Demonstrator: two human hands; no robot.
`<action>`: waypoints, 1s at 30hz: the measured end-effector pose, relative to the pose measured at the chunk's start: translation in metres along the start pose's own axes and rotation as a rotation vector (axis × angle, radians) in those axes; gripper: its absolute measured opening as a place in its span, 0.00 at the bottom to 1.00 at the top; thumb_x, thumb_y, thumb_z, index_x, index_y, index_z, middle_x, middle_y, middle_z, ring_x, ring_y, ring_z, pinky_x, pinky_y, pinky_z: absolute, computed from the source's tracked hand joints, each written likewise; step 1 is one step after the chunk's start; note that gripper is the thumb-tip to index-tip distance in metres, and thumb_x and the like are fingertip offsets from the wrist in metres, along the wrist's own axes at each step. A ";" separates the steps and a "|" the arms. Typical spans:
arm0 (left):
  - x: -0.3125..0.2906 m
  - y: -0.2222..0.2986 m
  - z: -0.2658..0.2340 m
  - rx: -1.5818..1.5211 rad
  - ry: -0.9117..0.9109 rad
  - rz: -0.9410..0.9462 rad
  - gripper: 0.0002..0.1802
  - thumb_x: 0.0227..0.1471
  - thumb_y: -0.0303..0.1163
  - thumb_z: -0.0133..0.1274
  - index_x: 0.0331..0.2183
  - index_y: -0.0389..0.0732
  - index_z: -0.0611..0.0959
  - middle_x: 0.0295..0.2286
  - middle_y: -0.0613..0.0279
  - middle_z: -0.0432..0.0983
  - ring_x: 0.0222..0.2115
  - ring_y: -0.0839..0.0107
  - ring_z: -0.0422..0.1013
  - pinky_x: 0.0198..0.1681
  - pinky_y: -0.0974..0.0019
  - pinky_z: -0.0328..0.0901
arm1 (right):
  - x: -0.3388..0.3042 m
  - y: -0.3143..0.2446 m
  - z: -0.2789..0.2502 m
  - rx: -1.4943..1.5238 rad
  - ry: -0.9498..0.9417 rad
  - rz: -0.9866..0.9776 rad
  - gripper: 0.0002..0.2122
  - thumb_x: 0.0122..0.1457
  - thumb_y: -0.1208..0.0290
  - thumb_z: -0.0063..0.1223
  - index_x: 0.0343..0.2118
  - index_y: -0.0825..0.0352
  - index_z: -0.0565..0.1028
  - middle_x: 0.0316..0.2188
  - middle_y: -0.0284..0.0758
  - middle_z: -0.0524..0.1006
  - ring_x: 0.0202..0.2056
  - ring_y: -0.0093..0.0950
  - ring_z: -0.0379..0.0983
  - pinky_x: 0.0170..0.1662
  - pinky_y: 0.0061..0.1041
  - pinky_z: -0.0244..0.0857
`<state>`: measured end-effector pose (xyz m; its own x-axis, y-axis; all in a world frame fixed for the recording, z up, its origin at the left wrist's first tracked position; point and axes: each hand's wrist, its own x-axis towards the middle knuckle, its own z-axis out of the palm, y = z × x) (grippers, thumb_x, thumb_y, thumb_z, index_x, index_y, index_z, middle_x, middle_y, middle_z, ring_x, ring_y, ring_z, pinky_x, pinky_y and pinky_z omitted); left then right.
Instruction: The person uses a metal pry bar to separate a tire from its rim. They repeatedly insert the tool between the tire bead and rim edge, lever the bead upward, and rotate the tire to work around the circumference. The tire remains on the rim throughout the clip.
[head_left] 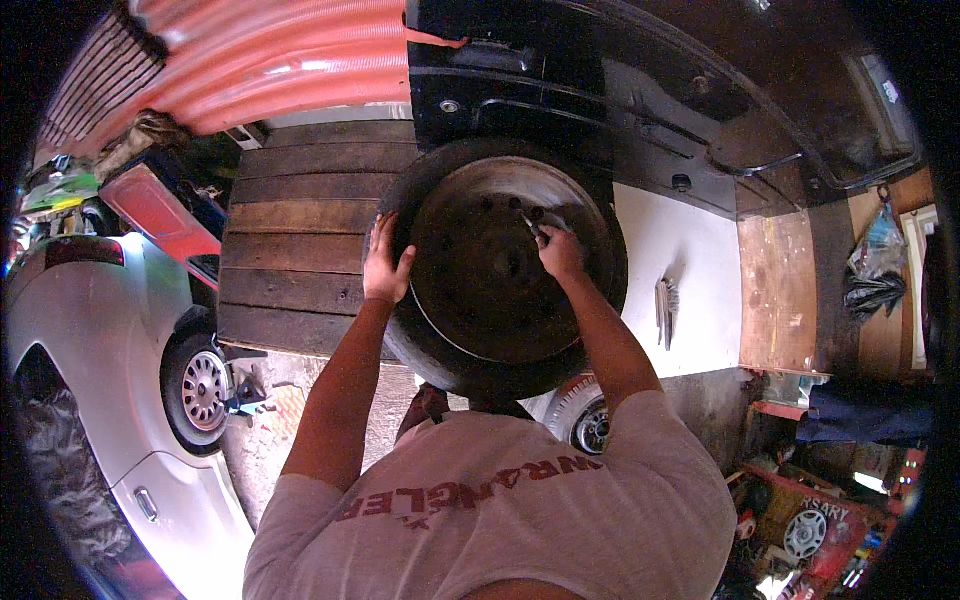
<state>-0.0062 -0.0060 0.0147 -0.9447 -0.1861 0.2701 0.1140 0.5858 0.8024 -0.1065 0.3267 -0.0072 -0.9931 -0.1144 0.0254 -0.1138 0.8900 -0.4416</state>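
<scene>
1. Black, round rubber-tyred steel wheel [485, 305] sits at the wooden plank table's [310, 217] near edge.
2. Left hand [386, 265]: fingers spread against its left sidewall.
3. Right hand [563, 253]: fingers curled around a slim tool [532, 226], beside its holes.

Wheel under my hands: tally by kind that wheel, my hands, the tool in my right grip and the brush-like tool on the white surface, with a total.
Wheel: 1
Hands (left hand, right hand): 2
Held tool: 1
Brush-like tool: 1
Total: 5

Dark, dirty wheel [480, 290] with black tyre [425, 350], face up; slim tool [531, 225] in right grip [562, 252], near wheel holes [515, 202].
</scene>
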 end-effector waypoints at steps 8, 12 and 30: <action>0.001 -0.009 0.001 -0.088 0.027 0.002 0.36 0.51 0.43 0.52 0.58 0.40 0.62 0.59 0.47 0.54 0.62 0.52 0.48 0.62 0.56 0.47 | 0.006 -0.022 0.030 0.164 0.035 -0.022 0.13 0.53 0.68 0.58 0.41 0.67 0.78 0.37 0.47 0.78 0.40 0.44 0.75 0.43 0.36 0.69; 0.000 -0.017 0.005 -0.096 0.035 -0.006 0.36 0.51 0.42 0.52 0.58 0.41 0.62 0.59 0.46 0.54 0.62 0.52 0.49 0.62 0.57 0.48 | 0.004 0.012 0.026 0.170 0.135 -0.064 0.14 0.53 0.67 0.59 0.41 0.68 0.77 0.39 0.47 0.77 0.42 0.43 0.75 0.45 0.35 0.68; 0.001 -0.013 0.002 -0.066 0.034 -0.006 0.38 0.50 0.46 0.53 0.58 0.42 0.62 0.59 0.46 0.54 0.61 0.51 0.49 0.62 0.57 0.49 | 0.065 -0.065 -0.054 -0.393 -0.216 -0.229 0.13 0.51 0.68 0.54 0.41 0.55 0.79 0.36 0.43 0.78 0.38 0.42 0.75 0.41 0.41 0.70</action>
<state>-0.0093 -0.0120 0.0031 -0.9345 -0.2166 0.2825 0.1300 0.5312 0.8372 -0.1654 0.2853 0.0717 -0.9178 -0.3777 -0.1226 -0.3710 0.9256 -0.0746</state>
